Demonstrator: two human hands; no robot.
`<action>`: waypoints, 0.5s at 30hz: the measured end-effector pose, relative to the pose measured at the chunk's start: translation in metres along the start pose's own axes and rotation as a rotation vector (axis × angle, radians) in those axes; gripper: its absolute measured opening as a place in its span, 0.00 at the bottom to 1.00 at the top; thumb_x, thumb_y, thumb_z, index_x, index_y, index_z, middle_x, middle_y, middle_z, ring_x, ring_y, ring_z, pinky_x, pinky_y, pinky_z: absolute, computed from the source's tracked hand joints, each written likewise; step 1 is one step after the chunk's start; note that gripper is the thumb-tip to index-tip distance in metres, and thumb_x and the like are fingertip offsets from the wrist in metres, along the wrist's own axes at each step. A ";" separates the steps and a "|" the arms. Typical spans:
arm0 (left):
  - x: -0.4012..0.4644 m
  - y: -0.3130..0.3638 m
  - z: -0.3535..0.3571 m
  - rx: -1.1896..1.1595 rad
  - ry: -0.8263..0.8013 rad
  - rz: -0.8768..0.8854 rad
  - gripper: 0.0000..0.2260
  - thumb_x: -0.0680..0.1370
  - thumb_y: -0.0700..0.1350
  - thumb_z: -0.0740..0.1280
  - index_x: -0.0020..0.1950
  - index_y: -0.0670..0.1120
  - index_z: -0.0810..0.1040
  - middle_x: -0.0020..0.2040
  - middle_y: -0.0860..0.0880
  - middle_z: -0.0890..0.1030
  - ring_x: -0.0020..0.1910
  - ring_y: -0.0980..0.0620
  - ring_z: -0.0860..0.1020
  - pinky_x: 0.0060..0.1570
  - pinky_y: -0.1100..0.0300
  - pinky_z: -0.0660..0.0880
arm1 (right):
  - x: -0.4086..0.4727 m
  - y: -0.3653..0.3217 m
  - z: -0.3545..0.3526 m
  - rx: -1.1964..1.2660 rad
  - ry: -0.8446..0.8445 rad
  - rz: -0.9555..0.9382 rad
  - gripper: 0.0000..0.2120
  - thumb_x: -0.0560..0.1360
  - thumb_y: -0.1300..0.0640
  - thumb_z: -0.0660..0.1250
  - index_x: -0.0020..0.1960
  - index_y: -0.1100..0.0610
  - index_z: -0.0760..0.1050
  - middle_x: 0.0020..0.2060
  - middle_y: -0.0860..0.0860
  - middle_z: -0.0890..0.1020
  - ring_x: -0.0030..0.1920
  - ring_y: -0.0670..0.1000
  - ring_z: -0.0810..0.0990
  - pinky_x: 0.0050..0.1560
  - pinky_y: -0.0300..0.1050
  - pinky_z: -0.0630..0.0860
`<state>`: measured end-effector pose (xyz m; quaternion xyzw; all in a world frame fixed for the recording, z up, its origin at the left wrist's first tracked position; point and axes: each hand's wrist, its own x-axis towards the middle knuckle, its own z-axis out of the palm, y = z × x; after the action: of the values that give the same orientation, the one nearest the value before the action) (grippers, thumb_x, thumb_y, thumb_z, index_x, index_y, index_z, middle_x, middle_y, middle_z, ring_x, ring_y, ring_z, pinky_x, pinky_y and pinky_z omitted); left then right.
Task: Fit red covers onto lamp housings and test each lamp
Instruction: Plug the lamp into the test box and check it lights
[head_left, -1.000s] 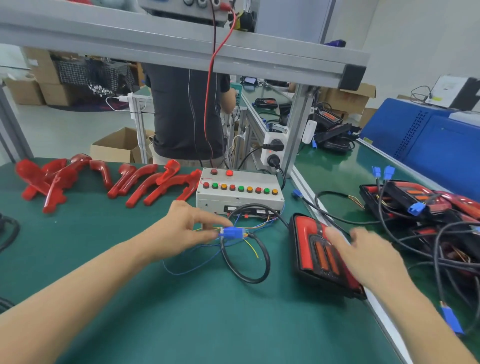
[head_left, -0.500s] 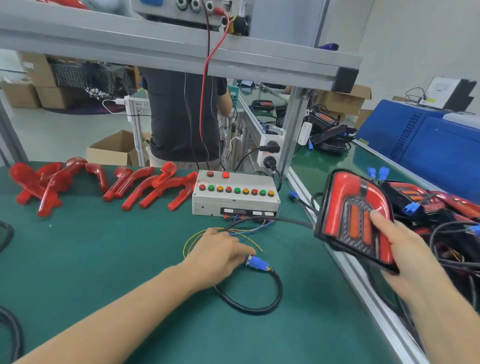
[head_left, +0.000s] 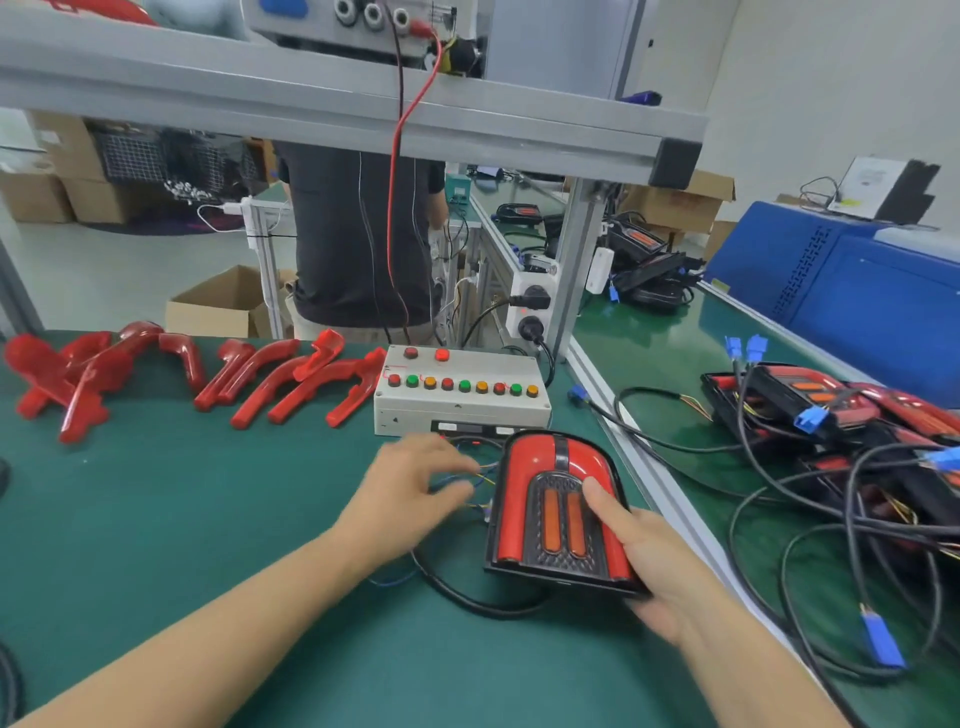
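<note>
A lamp housing (head_left: 524, 512) with a red cover and two orange strips lies in front of the grey test box (head_left: 462, 410) with its row of coloured buttons. My right hand (head_left: 660, 566) grips the lamp's lower right edge, thumb on its face. My left hand (head_left: 415, 493) hovers just left of the lamp, fingers spread over the thin coloured wires (head_left: 485, 475) at the box's front; I see nothing held in it. The lamp's black cable (head_left: 467, 600) loops on the green mat below both hands. Several loose red covers (head_left: 285, 379) lie to the left of the box.
More red covers (head_left: 67, 374) are heaped at the far left. On the right bench a pile of lamps (head_left: 831, 410) tangles with black cables and blue connectors (head_left: 880, 639). An aluminium beam (head_left: 363, 104) crosses overhead. A person (head_left: 358, 234) stands behind the bench.
My right hand lifted the lamp off the mat to the right, then brought it back down in front of the test box. My left hand left the blue connector and moved to the box's wires.
</note>
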<state>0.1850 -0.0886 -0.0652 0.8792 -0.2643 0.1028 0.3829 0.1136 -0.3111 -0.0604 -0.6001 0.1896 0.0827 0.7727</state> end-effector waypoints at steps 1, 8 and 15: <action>0.007 -0.005 -0.009 0.008 0.088 -0.024 0.10 0.74 0.38 0.70 0.54 0.47 0.84 0.52 0.50 0.81 0.55 0.51 0.74 0.58 0.65 0.65 | 0.002 0.001 -0.001 -0.014 0.003 -0.006 0.28 0.66 0.43 0.71 0.57 0.63 0.79 0.46 0.61 0.86 0.41 0.56 0.86 0.34 0.44 0.80; 0.057 -0.051 -0.055 0.538 0.001 -0.247 0.26 0.76 0.39 0.61 0.75 0.50 0.64 0.70 0.45 0.68 0.66 0.42 0.67 0.64 0.47 0.65 | 0.006 0.013 -0.007 0.124 0.005 -0.052 0.20 0.78 0.43 0.61 0.48 0.55 0.86 0.48 0.57 0.86 0.43 0.53 0.86 0.33 0.43 0.80; 0.066 -0.056 -0.041 0.747 -0.065 -0.226 0.27 0.75 0.38 0.60 0.74 0.52 0.63 0.71 0.49 0.67 0.68 0.48 0.67 0.65 0.50 0.60 | 0.004 0.019 -0.006 0.080 0.021 -0.112 0.19 0.80 0.44 0.57 0.55 0.54 0.83 0.49 0.55 0.86 0.48 0.54 0.86 0.36 0.42 0.81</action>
<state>0.2719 -0.0531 -0.0462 0.9844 -0.1223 0.1212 0.0369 0.1096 -0.3118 -0.0802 -0.5791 0.1671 0.0254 0.7975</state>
